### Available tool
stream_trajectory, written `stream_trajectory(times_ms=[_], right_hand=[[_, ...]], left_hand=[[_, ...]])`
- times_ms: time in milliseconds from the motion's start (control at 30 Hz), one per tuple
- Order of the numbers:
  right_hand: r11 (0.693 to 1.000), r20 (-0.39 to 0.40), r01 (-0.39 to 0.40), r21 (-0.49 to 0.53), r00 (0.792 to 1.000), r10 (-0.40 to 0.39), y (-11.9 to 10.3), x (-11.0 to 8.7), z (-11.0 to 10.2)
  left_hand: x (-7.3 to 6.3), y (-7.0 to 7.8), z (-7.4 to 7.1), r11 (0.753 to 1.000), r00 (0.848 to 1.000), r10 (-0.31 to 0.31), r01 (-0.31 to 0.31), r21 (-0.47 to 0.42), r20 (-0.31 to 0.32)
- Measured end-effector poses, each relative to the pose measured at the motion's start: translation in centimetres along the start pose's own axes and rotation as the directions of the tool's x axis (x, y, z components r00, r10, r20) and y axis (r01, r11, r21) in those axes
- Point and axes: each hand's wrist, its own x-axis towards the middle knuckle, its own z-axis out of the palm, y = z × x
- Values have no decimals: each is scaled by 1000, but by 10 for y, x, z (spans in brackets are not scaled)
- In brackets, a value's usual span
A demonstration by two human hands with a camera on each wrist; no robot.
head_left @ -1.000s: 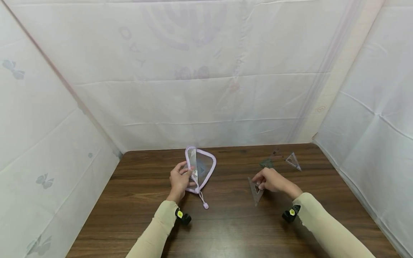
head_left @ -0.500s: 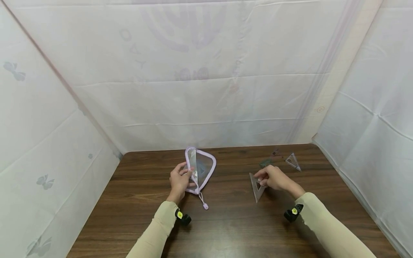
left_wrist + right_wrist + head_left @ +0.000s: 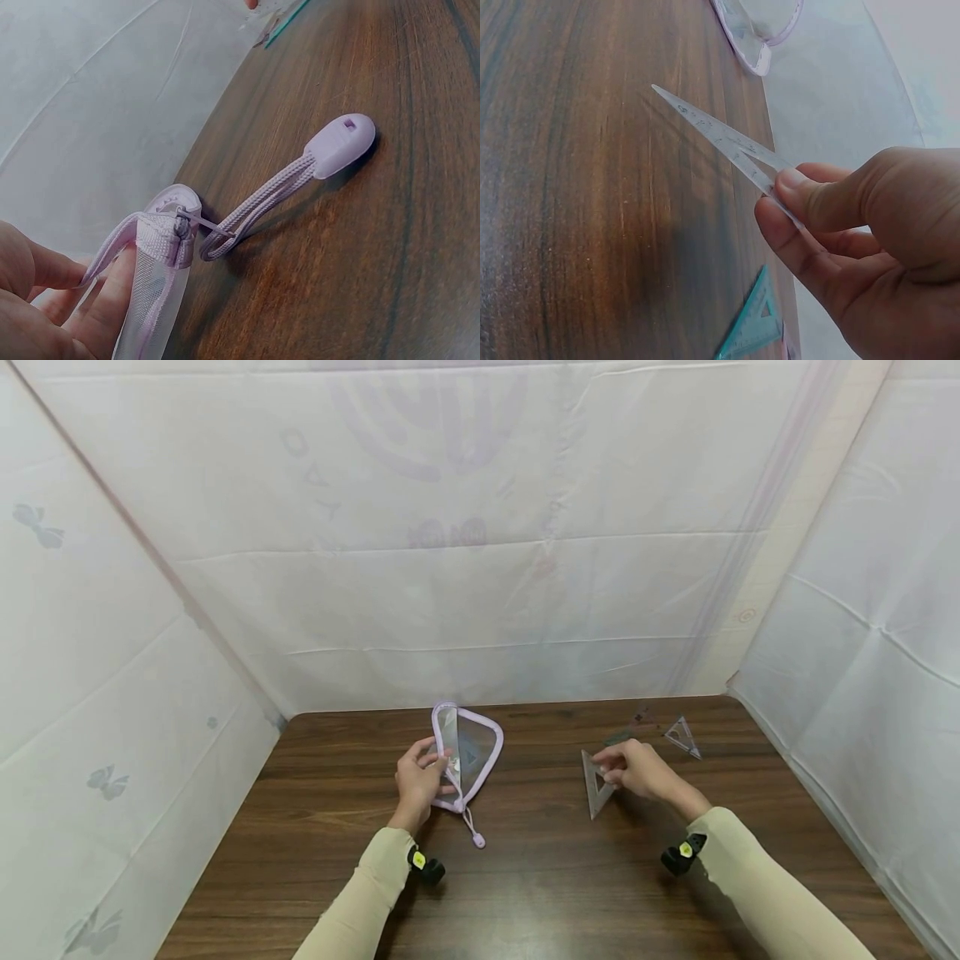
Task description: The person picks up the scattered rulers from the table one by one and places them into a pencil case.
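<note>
My left hand [image 3: 415, 781] holds a see-through mesh zipper pouch [image 3: 491, 762] with a lilac border by its near left side. In the left wrist view its zipped edge [image 3: 112, 244] is parted, with fingers at the gap, and a lilac pull cord [image 3: 341, 146] hangs over the table. A bluish triangular shape shows through the mesh; whether it lies inside, I cannot tell. To the right, my right hand [image 3: 643, 768] pinches a clear set square [image 3: 712, 135] between thumb and fingers, tilted and raised off the wood. Part of its corner is hidden by the fingertips.
Behind my right hand lies a teal-edged set square [image 3: 756, 326], partly hidden in the head view. Farther right is another clear set square [image 3: 684, 739], beside a faint reddish piece [image 3: 640, 717]. White sheeting [image 3: 480, 610] stands around the dark wooden table [image 3: 525, 877].
My right hand has lifted the set square and drawn it slightly away from me, tilting it more upright. The left hand and pouch have hardly moved.
</note>
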Motion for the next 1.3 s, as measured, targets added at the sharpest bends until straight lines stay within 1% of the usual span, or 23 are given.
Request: stream_trajectory(times_ms=[200, 400, 800, 1033, 1300], right_hand=[[1000, -30, 10, 7, 1000, -9, 1, 1, 0], [1000, -43, 14, 21, 999, -13, 2, 2, 0], [998, -49, -17, 53, 999, 20, -1, 6, -3], [998, -54, -15, 58, 998, 18, 0, 8, -5], [999, -58, -13, 43, 998, 16, 0, 10, -7]], left_hand=[[0, 0, 0, 1000, 1000, 7, -7, 11, 5], [0, -1, -1, 1000, 1000, 10, -10, 11, 8], [-1, 1, -1, 1000, 1000, 5, -5, 12, 4], [0, 2, -1, 1000, 1000, 5, -5, 13, 9], [-1, 3, -1, 1000, 1000, -11, 11, 22, 8]])
